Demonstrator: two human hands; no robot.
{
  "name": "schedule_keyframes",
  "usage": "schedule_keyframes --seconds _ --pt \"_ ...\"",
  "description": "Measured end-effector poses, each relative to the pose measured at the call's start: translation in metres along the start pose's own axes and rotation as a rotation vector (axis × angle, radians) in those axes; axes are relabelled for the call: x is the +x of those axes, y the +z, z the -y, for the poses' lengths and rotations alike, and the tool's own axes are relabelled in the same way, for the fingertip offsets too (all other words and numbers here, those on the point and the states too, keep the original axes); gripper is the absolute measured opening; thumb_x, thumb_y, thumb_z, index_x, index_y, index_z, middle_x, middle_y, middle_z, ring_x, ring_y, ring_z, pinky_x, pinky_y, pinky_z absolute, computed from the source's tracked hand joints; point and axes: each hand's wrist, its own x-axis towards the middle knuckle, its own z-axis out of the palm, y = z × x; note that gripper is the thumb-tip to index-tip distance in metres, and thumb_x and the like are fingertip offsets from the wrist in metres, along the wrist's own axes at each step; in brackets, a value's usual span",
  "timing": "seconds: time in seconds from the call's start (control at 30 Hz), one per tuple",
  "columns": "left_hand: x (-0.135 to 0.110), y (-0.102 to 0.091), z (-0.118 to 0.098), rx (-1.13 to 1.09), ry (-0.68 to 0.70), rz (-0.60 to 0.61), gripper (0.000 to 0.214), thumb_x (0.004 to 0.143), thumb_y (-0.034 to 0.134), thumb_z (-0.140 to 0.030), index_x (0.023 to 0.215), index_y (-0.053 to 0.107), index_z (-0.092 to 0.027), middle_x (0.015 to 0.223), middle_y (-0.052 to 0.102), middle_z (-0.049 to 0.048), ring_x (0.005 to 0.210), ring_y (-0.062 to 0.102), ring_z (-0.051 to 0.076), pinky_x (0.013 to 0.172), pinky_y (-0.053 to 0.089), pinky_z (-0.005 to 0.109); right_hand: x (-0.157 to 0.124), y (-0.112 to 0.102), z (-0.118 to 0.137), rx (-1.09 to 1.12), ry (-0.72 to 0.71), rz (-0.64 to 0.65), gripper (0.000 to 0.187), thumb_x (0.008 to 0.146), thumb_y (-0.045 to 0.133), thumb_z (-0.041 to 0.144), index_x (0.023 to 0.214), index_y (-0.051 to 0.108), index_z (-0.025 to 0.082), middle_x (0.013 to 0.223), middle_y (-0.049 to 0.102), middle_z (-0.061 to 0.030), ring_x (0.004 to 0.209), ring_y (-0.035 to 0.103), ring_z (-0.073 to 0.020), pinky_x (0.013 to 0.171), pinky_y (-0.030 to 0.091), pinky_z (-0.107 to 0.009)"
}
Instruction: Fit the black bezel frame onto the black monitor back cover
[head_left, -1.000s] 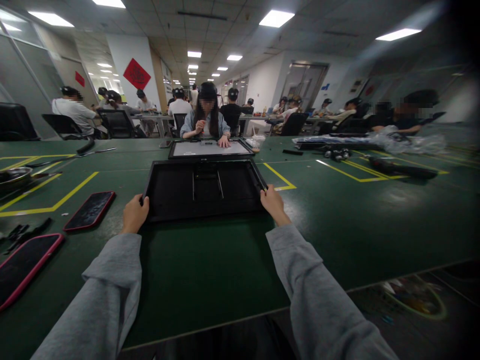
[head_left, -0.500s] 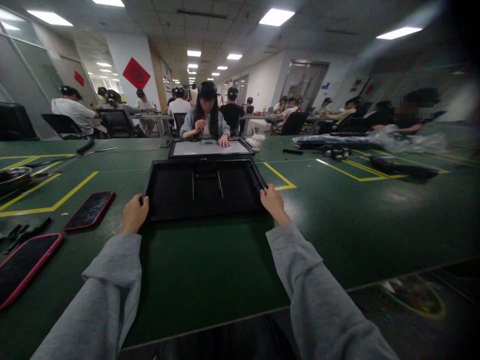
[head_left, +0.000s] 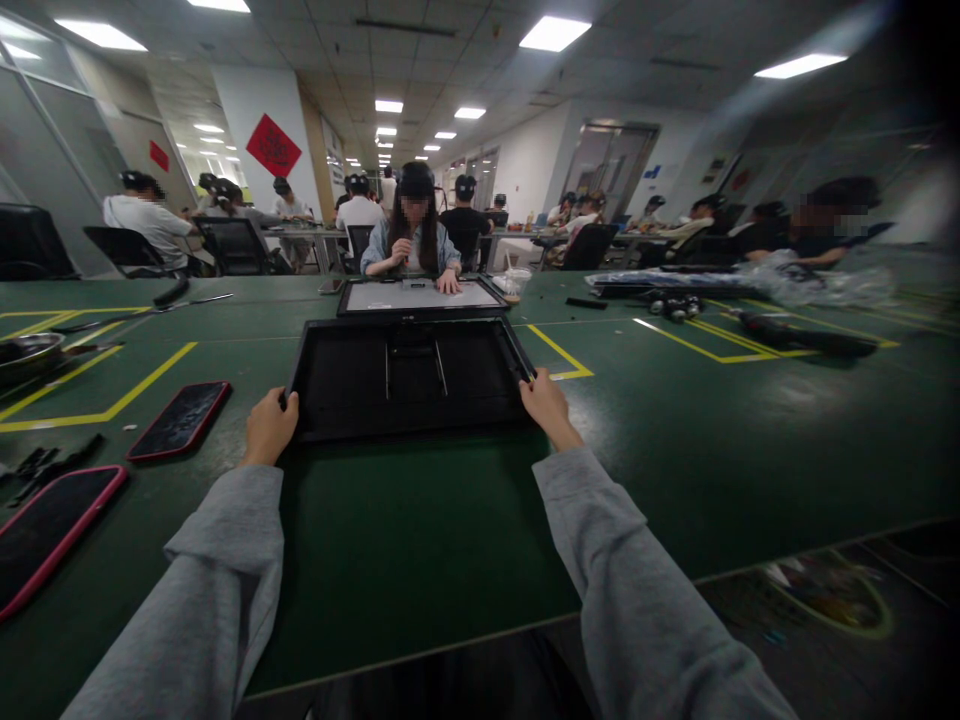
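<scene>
A black rectangular plastic shell (head_left: pixel 345 375), like the back cover of a monitor, lies open side up on the green table (head_left: pixel 420 540). Two thin pale strips run front to back near its middle. My left hand (head_left: pixel 271 426) is closed around its left edge, near the front corner. On the opposite side, my right hand (head_left: pixel 548 404) grips the right edge. Just beyond the shell is a flat grey panel in a black frame (head_left: pixel 397 294). A co-worker (head_left: pixel 411 235) across the table rests one hand on that panel and holds a small red object in the other.
Two phones in red-edged cases, one (head_left: pixel 180 420) farther off and one (head_left: pixel 56 535) nearer, lie to my left. A metal bowl (head_left: pixel 34 352) stands behind them. Clear plastic wrap (head_left: pixel 817 280) and a dark tool (head_left: pixel 810 333) are at the right. Yellow tape marks the table.
Across the table, the co-worker's raised hand with the red object has shifted slightly. My hands and the black shell stay in place.
</scene>
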Motion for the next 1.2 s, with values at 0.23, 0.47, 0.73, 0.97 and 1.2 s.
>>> schedule_keyframes --seconds 0.23,0.47,0.73,0.97,1.2 --pt "0.0010 0.0005 -0.0004 0.003 -0.001 0.004 0.053 0.090 0.039 -0.046 0.127 0.057 -0.012 0.114 0.066 0.0177 0.102 0.062 0.029 0.086 0.045 0.039 0.0017 0.0021 -0.0025 -0.001 -0.016 -0.015 0.039 0.092 0.045 0.032 0.126 0.044 0.013 0.106 0.067 -0.0136 0.099 0.064 -0.0276 0.082 0.047 -0.035" --pt "0.0018 0.0016 0.0013 0.018 0.002 0.002 0.052 0.091 0.038 -0.046 0.126 0.058 -0.013 0.113 0.067 0.0175 0.103 0.062 0.029 0.086 0.045 0.039 -0.0006 0.0004 0.0000 -0.011 -0.005 -0.013 0.037 0.094 0.043 0.032 0.126 0.045 0.013 0.107 0.067 -0.0150 0.101 0.064 -0.0267 0.083 0.046 -0.035" --pt "0.0007 0.0007 -0.0003 0.021 0.004 -0.003 0.052 0.090 0.039 -0.045 0.126 0.058 -0.012 0.112 0.067 0.0177 0.103 0.062 0.029 0.086 0.046 0.038 -0.0017 -0.0007 0.0013 -0.013 -0.001 -0.014 0.037 0.094 0.042 0.032 0.126 0.045 0.012 0.108 0.066 -0.0159 0.102 0.063 -0.0274 0.084 0.045 -0.035" --pt "0.0033 0.0044 0.0033 0.018 0.012 -0.013 0.052 0.090 0.039 -0.046 0.126 0.058 -0.012 0.113 0.067 0.0174 0.104 0.062 0.030 0.087 0.045 0.038 -0.0011 0.0005 0.0001 0.008 -0.002 -0.019 0.037 0.094 0.043 0.031 0.126 0.046 0.012 0.108 0.066 -0.0157 0.101 0.064 -0.0266 0.084 0.046 -0.035" --pt "0.0017 0.0018 0.0019 0.011 0.002 -0.007 0.052 0.091 0.038 -0.046 0.126 0.059 -0.013 0.113 0.067 0.0171 0.102 0.062 0.029 0.085 0.045 0.038 0.0003 0.0020 -0.0014 0.021 -0.002 -0.036 0.037 0.094 0.040 0.030 0.126 0.047 0.013 0.107 0.066 -0.0159 0.100 0.063 -0.0272 0.083 0.045 -0.036"
